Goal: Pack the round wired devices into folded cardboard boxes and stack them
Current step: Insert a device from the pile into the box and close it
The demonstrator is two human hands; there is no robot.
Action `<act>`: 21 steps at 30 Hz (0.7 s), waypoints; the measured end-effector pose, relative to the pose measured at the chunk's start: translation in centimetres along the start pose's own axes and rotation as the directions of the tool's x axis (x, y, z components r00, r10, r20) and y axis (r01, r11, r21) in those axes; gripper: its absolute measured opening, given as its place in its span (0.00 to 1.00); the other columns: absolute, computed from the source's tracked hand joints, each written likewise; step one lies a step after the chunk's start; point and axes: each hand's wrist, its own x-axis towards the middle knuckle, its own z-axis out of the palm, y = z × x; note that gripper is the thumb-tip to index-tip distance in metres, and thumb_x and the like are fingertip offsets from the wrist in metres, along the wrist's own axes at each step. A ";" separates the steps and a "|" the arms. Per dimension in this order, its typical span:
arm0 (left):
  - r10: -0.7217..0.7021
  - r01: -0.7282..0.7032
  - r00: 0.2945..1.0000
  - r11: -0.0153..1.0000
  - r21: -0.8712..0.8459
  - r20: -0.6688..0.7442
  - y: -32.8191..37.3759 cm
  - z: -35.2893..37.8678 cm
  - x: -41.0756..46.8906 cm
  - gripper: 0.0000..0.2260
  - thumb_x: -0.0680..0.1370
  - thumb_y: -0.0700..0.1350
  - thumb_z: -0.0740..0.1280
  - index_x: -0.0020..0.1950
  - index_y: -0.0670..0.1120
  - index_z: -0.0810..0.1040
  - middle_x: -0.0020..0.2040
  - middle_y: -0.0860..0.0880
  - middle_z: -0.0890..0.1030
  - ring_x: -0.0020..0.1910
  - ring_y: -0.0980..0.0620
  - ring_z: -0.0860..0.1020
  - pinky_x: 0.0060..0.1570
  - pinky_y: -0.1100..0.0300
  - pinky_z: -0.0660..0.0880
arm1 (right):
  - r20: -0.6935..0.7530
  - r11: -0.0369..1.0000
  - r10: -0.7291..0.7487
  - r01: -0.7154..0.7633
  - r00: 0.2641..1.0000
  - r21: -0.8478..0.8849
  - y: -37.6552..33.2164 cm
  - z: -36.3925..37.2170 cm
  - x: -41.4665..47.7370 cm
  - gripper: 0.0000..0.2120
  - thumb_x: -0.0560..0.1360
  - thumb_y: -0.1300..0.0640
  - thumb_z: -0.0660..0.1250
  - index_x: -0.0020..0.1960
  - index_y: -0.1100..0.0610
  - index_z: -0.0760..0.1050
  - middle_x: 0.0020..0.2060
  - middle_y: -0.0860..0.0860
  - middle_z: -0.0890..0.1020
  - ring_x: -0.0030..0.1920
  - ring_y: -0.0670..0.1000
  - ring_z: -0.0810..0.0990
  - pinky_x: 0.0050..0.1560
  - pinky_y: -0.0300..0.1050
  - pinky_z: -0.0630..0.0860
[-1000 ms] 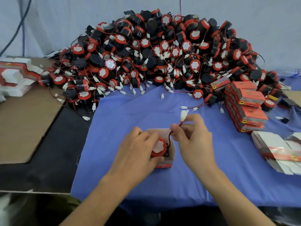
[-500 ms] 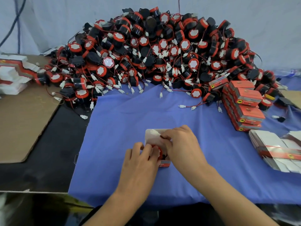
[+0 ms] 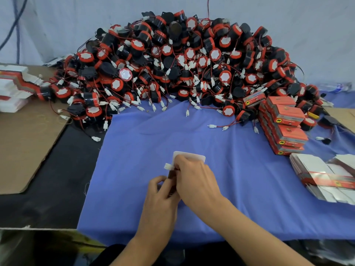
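Note:
A small cardboard box lies on the blue cloth near the front middle, its white flap sticking out beyond my fingers. My right hand covers the box from above and grips it. My left hand grips the box's near left end. A white wire connector pokes out at the box's left side. The round device inside is hidden by my hands. A big heap of black-and-red round wired devices fills the back of the table.
A stack of closed red boxes stands at the right. Flat unfolded box blanks lie at the right front, and more blanks at the far left on brown cardboard. Loose connectors lie before the heap.
The red device and its wire went down into the box. My right hand moved from holding the wire up to covering the box; my left hand shifted to the box's near end.

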 end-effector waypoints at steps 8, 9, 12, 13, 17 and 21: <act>-0.104 0.102 0.994 0.992 -0.080 -0.020 -1.4 1.1 0.0 0.17 0.72 0.59 0.62 0.60 0.71 0.78 0.54 0.71 0.68 0.43 0.56 0.80 0.43 0.55 0.77 | 0.045 0.990 -0.034 0.040 0.998 -0.137 0.9 0.9 0.0 0.05 0.78 0.57 0.57 0.46 0.48 0.66 0.40 0.44 0.76 0.32 0.44 0.68 0.27 0.43 0.57; -0.089 0.088 0.996 0.995 -0.053 -0.013 -1.5 0.9 -0.1 0.17 0.72 0.59 0.63 0.59 0.71 0.78 0.54 0.71 0.68 0.42 0.57 0.80 0.42 0.56 0.77 | 0.059 0.988 -0.032 0.040 0.998 -0.147 0.9 0.9 0.0 0.05 0.78 0.57 0.58 0.47 0.48 0.66 0.42 0.44 0.77 0.32 0.44 0.68 0.27 0.43 0.57; -0.148 0.136 0.988 0.966 -0.221 -0.037 -0.8 0.4 0.0 0.16 0.74 0.55 0.62 0.59 0.67 0.78 0.60 0.65 0.71 0.48 0.56 0.80 0.49 0.53 0.76 | 0.094 0.981 -0.028 0.045 0.995 -0.187 1.0 0.7 0.4 0.07 0.77 0.59 0.60 0.47 0.47 0.66 0.43 0.42 0.78 0.33 0.46 0.67 0.28 0.42 0.56; -0.095 0.084 0.994 0.982 -0.168 -0.058 -0.7 0.3 0.0 0.16 0.75 0.52 0.62 0.60 0.65 0.78 0.63 0.62 0.72 0.53 0.55 0.78 0.52 0.54 0.76 | 0.115 0.981 -0.038 0.059 0.993 -0.182 1.0 0.6 0.5 0.07 0.77 0.59 0.60 0.47 0.47 0.67 0.43 0.41 0.76 0.34 0.47 0.67 0.28 0.42 0.56; 0.167 -0.159 0.976 0.985 0.073 -0.136 -1.4 0.6 -0.4 0.10 0.78 0.39 0.70 0.56 0.53 0.82 0.63 0.63 0.75 0.61 0.50 0.70 0.50 0.61 0.78 | 0.187 0.982 -0.113 0.139 0.976 -0.129 1.4 -0.2 0.6 0.09 0.78 0.59 0.57 0.56 0.51 0.72 0.52 0.45 0.80 0.50 0.51 0.74 0.39 0.44 0.64; 0.178 -0.169 0.959 0.984 0.056 -0.223 -1.6 0.7 -0.6 0.04 0.80 0.43 0.70 0.53 0.46 0.82 0.57 0.59 0.78 0.61 0.54 0.72 0.59 0.67 0.72 | 0.270 0.983 -0.148 0.171 0.951 -0.064 1.7 -1.0 0.3 0.05 0.79 0.55 0.56 0.49 0.47 0.69 0.46 0.40 0.76 0.52 0.47 0.69 0.49 0.42 0.61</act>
